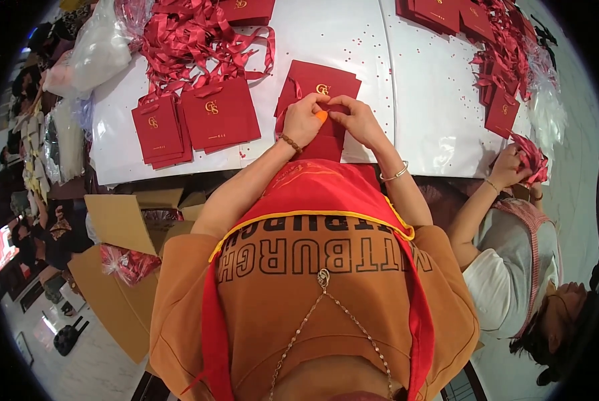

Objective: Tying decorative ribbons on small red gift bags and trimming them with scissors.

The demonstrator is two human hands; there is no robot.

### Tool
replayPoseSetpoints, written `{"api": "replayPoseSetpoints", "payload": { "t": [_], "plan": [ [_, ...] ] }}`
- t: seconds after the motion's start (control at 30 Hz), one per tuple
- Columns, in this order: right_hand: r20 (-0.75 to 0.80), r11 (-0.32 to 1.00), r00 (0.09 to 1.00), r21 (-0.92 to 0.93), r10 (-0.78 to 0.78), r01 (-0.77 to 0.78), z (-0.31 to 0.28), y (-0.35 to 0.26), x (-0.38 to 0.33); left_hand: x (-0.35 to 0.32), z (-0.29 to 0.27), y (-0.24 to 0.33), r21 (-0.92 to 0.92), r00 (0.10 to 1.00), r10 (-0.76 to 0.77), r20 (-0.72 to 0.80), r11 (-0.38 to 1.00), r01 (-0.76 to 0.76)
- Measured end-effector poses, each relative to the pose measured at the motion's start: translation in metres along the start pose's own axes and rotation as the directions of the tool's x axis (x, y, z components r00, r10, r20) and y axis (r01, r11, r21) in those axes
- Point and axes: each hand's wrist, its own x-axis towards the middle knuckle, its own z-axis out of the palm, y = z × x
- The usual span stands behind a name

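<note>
My left hand [304, 121] and my right hand [360, 123] meet over a small stack of dark red paper gift bags [339, 80] with a gold emblem. Both hands are closed, fingertips bent together and almost touching. Whatever they pinch is hidden or too small to name. A bright orange piece [322, 115] shows at the left fingertips, perhaps a finger cover. Beside the left hand, a red ribbon [295, 87] loops over the bag. More red card or bag [327, 144] lies beneath my hands, reaching toward the table's near edge.
Two piles of red bags [220, 113] and a heap of red ribbons [186, 47] lie left on the white table [419, 120]. More bags [502, 113] lie right. There, a co-worker's hand [508, 164] holds red ribbon. An open cardboard box [115, 294] stands lower left.
</note>
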Motion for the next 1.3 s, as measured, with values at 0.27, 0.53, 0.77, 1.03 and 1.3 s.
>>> {"api": "replayPoseSetpoints", "payload": {
  "t": [0.27, 0.53, 0.77, 1.03, 1.3],
  "plan": [
    [-0.066, 0.98, 0.988, -0.15, -0.143, 0.132, 0.004, -0.007, -0.007, -0.005, 0.016, -0.008, 0.054, 0.994, 0.03, -0.102, 0.998, -0.024],
    [-0.053, 0.998, 0.999, -0.066, 0.014, -0.017, 0.002, -0.004, -0.013, -0.004, 0.009, -0.001, -0.17, 0.988, -0.152, -0.038, 0.975, 0.144],
    [-0.069, 0.986, 0.993, -0.138, -0.1, 0.09, 0.0, -0.002, -0.014, -0.005, 0.005, 0.008, -0.078, 0.993, -0.103, -0.056, 0.992, 0.098],
    [-0.07, 0.936, 0.952, -0.215, -0.298, 0.278, 0.009, -0.003, -0.018, 0.034, -0.047, 0.02, 0.689, 0.95, 0.225, 0.218, 0.654, -0.313],
    [-0.029, 0.901, 0.927, -0.248, -0.375, 0.357, 0.009, -0.008, -0.017, 0.078, -0.044, 0.024, 0.445, 0.609, -0.333, 0.719, 0.895, -0.036]
  ]
}}
